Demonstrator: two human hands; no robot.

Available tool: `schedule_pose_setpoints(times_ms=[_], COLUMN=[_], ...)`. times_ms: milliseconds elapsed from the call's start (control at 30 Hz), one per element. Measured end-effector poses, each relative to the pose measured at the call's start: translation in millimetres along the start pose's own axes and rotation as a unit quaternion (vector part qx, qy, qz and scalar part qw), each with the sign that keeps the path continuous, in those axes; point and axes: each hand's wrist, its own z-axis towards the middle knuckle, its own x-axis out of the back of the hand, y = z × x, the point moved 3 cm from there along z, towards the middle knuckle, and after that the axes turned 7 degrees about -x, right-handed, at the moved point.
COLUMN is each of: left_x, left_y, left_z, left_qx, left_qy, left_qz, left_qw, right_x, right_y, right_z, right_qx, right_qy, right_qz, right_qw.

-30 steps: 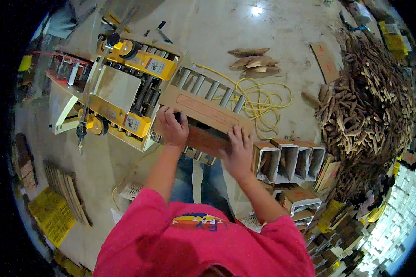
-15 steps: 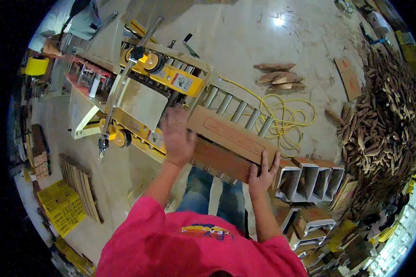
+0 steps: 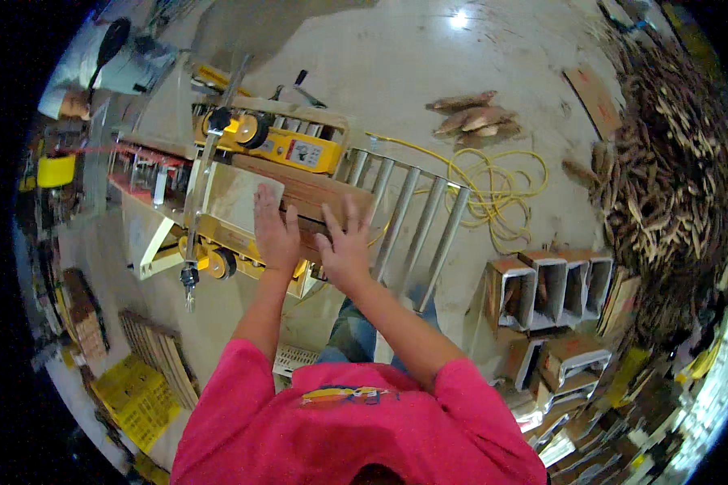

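Note:
A brown cardboard carton lies partly inside a yellow and cream carton-sealing machine, its near end sticking out over the rollers. My left hand is open, fingers stretched, at the carton's near side beside the machine's pale top plate. On the end part of the carton, my right hand rests with spread fingers, thumb toward the left hand. A dark gap runs along the carton's top between the flaps. The carton's far left part is hidden under the plate.
A roller conveyor extends right from the machine. Beyond lie a coiled yellow cable, several long roots and a large root heap. Lined cartons stand at right, a yellow crate at lower left. Another person's hand shows far left.
The carton has slid left off the rollers into the machine. My right hand has moved left with it, close to my left hand; the view has shifted a little.

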Motion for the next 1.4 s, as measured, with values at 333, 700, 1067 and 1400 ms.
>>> schedule_pose_setpoints(times_ms=[333,700,1067,1400], left_x=[-1,-16,-219,-532], left_y=[8,-28,377,576], left_z=[3,-24,-291,-549], left_qx=[-0.045,-0.080,-0.344,-0.511], left_qy=[0.001,-0.073,-0.342,-0.526], left_qz=[0.057,0.112,-0.136,0.045], left_qw=[0.997,0.988,0.864,0.678], right_x=[106,143,43,27], right_y=[144,412,470,722], right_z=[-115,-516,-446,-576], right_qx=[-0.246,-0.562,-0.537,-0.725], right_qy=[0.021,0.360,-0.044,0.253], right_qz=[0.121,0.553,0.349,0.451], right_qw=[0.962,0.499,0.766,0.455])
